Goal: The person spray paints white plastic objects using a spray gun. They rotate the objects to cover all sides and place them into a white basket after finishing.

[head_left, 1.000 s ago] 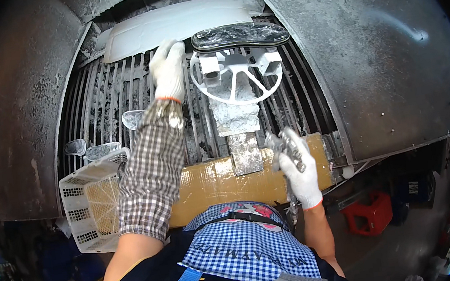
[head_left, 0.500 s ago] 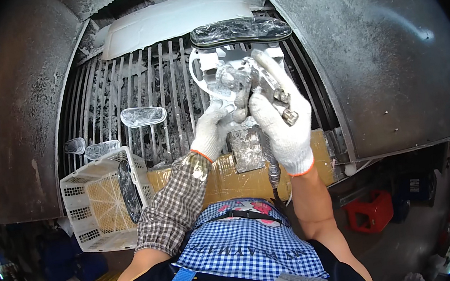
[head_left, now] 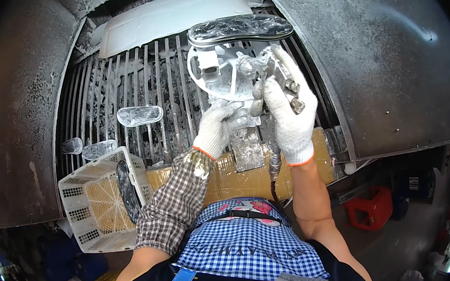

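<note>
1. While the right hand [head_left: 288,114], in a white knit glove, is gripping a paint-caked metal spray gun [head_left: 270,71] at centre frame, its nozzle is pointing at the white round wire turntable stand [head_left: 217,74].
2. The left hand [head_left: 214,129], gloved, is clasping the stand's crusted post [head_left: 242,122] just below.
3. A glossy dark oval part [head_left: 240,29] is lying on top of the stand, upper centre.
4. A white slotted plastic basket [head_left: 96,208] is sitting lower left.
5. Judged risk: the left glove is sitting near the nozzle, so overspray could be coating it; turning the stand could be tipping the oval part.
</note>
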Motion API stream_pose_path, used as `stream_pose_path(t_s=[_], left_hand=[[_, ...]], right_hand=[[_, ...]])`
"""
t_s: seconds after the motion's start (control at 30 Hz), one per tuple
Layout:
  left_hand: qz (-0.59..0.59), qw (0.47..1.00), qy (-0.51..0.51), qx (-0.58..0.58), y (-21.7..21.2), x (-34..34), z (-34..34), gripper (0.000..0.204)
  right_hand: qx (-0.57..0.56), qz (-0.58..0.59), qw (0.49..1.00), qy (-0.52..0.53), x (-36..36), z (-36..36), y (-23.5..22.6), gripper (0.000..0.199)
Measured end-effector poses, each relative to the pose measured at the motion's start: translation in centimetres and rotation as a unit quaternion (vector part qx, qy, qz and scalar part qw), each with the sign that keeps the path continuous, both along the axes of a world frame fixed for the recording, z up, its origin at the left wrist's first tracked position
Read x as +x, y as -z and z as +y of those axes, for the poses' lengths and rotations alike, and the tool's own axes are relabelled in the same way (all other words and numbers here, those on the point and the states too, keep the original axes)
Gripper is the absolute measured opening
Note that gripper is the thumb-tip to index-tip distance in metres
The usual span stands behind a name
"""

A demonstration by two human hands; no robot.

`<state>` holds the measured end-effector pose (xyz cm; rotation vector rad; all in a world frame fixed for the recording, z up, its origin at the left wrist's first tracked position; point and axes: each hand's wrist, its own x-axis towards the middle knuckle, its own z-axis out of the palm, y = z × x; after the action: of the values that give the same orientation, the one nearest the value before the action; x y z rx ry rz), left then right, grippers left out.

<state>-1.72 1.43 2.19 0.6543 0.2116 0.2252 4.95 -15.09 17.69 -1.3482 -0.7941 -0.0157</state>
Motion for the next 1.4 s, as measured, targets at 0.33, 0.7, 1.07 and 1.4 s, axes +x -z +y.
stream_pose_path(t_s=[0.33,0.7,1.07,1.4], left_hand=[[0.007,1.000,0.003,-0.016,-3.0,-0.1,-0.9,0.043],[0.013,1.000,0.010,-0.024,-2.7,-0.3,-0.9,0.061],[0.021,0.999,-0.020,-0.018,-4.2,-0.1,-2.0,0.043],[0.026,0.999,-0.013,-0.031,-4.4,-0.1,-1.7,0.037]], right_hand=[[0.079,0.122,0.989,-0.002,0.4,-0.9,0.7,0.056],[0.059,0.099,0.993,0.005,-0.5,-1.6,0.1,0.054],[0.086,0.132,0.987,0.014,1.4,-2.3,0.5,0.054],[0.103,0.166,0.980,0.035,2.2,-4.0,-1.0,0.055]])
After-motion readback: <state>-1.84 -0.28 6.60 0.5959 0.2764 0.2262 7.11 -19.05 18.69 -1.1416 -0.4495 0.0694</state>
